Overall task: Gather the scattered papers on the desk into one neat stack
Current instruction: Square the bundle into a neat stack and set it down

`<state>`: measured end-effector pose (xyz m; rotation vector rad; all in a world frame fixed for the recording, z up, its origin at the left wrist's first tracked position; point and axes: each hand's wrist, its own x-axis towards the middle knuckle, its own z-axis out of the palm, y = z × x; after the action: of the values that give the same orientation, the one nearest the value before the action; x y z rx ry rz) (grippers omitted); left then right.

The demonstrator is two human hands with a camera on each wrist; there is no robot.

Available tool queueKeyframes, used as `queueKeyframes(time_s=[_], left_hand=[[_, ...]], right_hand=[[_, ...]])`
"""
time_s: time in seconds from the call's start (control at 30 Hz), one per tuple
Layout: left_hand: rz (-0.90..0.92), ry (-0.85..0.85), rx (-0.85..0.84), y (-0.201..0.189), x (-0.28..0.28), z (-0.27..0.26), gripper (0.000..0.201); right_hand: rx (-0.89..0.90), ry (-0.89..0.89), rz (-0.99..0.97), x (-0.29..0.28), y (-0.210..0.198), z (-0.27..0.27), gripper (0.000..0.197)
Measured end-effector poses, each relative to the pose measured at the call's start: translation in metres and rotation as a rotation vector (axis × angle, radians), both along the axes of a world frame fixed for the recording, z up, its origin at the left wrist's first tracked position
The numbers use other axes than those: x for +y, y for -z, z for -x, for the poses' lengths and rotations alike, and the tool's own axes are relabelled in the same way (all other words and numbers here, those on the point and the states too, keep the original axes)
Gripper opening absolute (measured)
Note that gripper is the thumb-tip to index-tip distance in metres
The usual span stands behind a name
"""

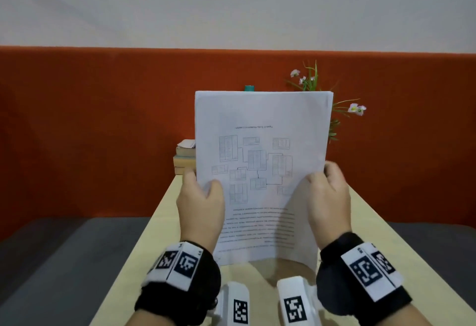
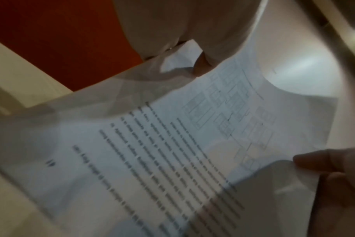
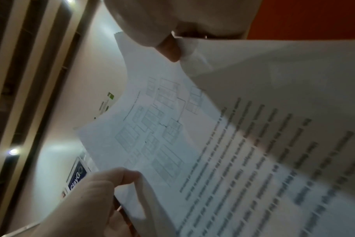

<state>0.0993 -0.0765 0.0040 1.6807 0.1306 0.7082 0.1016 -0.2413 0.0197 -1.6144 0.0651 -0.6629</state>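
A bundle of white printed papers [image 1: 262, 161] stands upright on its lower edge on the pale desk [image 1: 164, 225], its front sheet showing a diagram and text upside down. My left hand [image 1: 199, 204] grips the bundle's left edge, thumb on the front. My right hand [image 1: 328, 197] grips the right edge, where the front sheet bows out. The left wrist view shows the papers [image 2: 172, 152] close up with my left thumb [image 2: 318, 158] on them. The right wrist view shows the papers [image 3: 223, 144] pinched by my right hand [image 3: 120, 178].
A few stacked books [image 1: 184, 157] lie at the desk's far end, partly hidden by the papers. A plant with pale flowers [image 1: 316, 81] and a teal object [image 1: 249, 88] stand behind. An orange partition [image 1: 103, 125] backs the desk. Grey floor [image 1: 51, 261] lies on both sides.
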Motion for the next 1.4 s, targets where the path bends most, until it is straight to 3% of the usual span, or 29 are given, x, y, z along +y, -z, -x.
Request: queueKeyframes(time_s=[0.13,0.3,0.63,0.77,0.87,0.97,1.03,1.1,1.27,1.4], left_hand=[[0.004,-0.019,-0.089,-0.019,0.000,-0.005,0.025],[-0.003,-0.026,-0.123,-0.027,-0.009,-0.007,0.018],[-0.009,0.022,-0.093,-0.014,-0.005,0.005,0.017],[-0.080,0.107,0.113,0.006,0.000,0.008,0.020],[-0.264,0.186,0.328,0.020,0.005,0.010,0.019],[-0.313,0.247,0.373,0.014,-0.003,0.013,0.026],[-0.305,0.314,0.369,0.009,-0.020,0.012,0.043],[-0.319,0.378,0.405,0.010,-0.043,0.006,0.053],[-0.451,0.481,0.622,0.038,-0.112,-0.018,0.035],[-0.470,0.491,0.788,0.053,-0.147,-0.026,0.033]], right_hand=[[-0.081,-0.017,0.018,0.000,-0.017,0.005,0.016],[-0.112,0.003,0.026,0.009,-0.024,0.006,0.018],[-0.058,0.006,-0.005,0.000,-0.008,0.006,0.017],[0.200,-0.099,0.165,-0.005,0.020,0.008,0.020],[0.418,-0.108,0.331,-0.019,0.039,0.008,0.021],[0.452,-0.036,0.420,-0.046,0.037,0.009,0.015],[0.495,0.029,0.479,-0.071,0.032,0.007,0.012],[0.598,0.080,0.565,-0.101,0.030,0.002,0.021],[0.901,0.141,0.786,-0.160,0.039,-0.006,0.028],[1.000,0.141,0.913,-0.187,0.042,-0.012,0.030]])
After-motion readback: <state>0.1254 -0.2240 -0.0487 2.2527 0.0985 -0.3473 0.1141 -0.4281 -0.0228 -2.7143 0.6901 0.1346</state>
